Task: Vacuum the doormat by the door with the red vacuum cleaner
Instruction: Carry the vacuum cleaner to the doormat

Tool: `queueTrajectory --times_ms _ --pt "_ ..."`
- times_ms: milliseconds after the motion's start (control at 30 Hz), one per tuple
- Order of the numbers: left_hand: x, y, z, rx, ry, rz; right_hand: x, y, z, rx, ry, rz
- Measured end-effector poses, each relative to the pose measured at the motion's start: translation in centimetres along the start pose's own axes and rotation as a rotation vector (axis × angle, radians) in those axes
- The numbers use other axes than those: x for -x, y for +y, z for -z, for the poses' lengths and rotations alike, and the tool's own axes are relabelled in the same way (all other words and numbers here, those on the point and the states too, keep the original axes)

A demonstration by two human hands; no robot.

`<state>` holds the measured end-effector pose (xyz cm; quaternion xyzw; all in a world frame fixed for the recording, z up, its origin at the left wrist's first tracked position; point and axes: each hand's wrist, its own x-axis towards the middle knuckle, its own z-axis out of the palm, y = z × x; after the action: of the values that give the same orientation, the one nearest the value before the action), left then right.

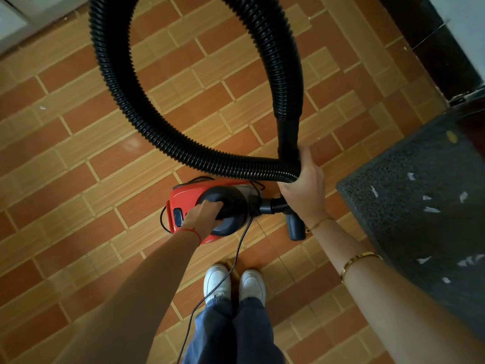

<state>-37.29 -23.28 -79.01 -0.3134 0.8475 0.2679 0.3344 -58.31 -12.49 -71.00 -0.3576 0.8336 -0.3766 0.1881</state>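
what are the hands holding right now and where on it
The left hand grips the red vacuum cleaner by its black top handle. The right hand grips the black hose where its looped sections cross.

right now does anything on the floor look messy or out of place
Yes: white paper scraps lie scattered over the dark doormat at the right. A thin black cord also trails loosely across the tiled floor, past the white shoes.

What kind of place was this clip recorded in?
Most likely a home entryway. The floor is brick-pattern tile, a dark doormat strewn with paper scraps lies at the right by what looks like a door threshold, and a red vacuum cleaner stands ready.
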Motion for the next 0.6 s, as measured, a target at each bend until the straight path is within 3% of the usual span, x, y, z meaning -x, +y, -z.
queueTrajectory --times_ms 300,433,600 --pt "-0.4 0.8 0.3 -0.008 0.006 0.013 -0.3 -0.4 -0.1 -0.091 -0.062 -0.024" --pt "0.4 1.4 0.4 -0.036 0.111 0.018 -0.6 -0.3 0.0 -0.094 -0.115 -0.041" --pt "2.5 0.3 -0.8 0.147 0.266 0.080 -0.6 -0.7 0.7 -0.118 -0.190 -0.085"
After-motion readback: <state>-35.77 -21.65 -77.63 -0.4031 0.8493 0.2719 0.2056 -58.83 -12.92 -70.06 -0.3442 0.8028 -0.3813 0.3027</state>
